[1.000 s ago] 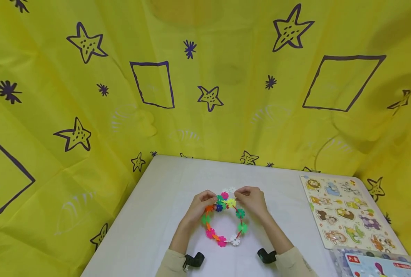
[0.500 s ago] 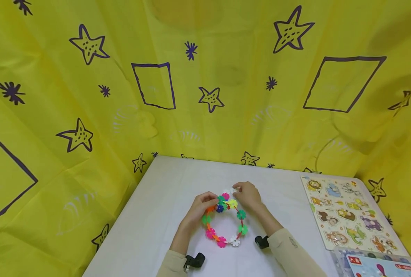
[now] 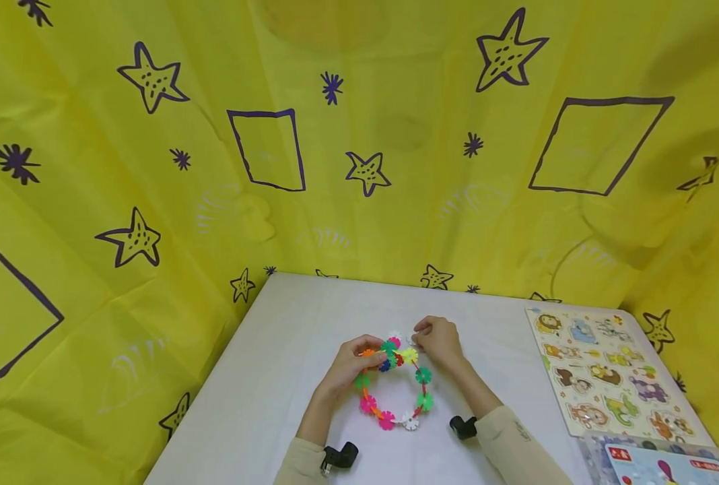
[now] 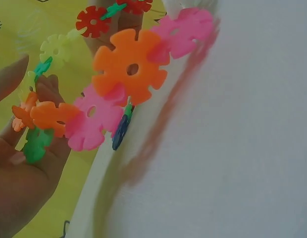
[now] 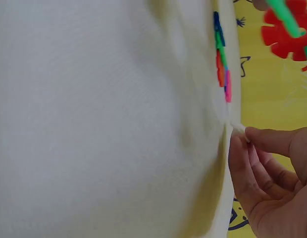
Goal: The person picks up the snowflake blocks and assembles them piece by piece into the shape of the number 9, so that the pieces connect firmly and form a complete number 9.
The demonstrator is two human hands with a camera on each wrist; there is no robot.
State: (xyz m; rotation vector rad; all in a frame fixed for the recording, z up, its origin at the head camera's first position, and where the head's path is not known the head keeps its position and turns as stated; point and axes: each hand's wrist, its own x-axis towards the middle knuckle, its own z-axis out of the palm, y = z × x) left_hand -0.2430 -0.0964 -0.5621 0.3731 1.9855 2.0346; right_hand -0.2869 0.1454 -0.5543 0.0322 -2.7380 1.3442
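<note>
A ring of interlocked plastic snowflake discs (image 3: 386, 422) in pink, orange, green, white and other colours stands between the hands. My left hand (image 3: 349, 369) holds its far left part, thumb over the green and blue discs. In the left wrist view, that hand (image 4: 29, 173) curls around orange and green discs, while a larger orange disc (image 4: 116, 64) fills the foreground. My right hand (image 3: 441, 342) pinches a white snowflake disc (image 3: 412, 339) between thumb and fingertips. In the right wrist view this white disc (image 5: 240, 130) appears edge-on, at the end of a short row of coloured discs (image 5: 221, 54).
An animal puzzle board (image 3: 608, 377) lies on the right side of the white table (image 3: 311, 316). In front of it is a clear plastic box with a blue label (image 3: 668, 466). Yellow patterned cloth (image 3: 396, 222) encloses the back and sides.
My right hand has shifted slightly right with its white disc, and a second white disc shows beside it. My left thumb has slid further over the ring, whose near side has moved slightly.
</note>
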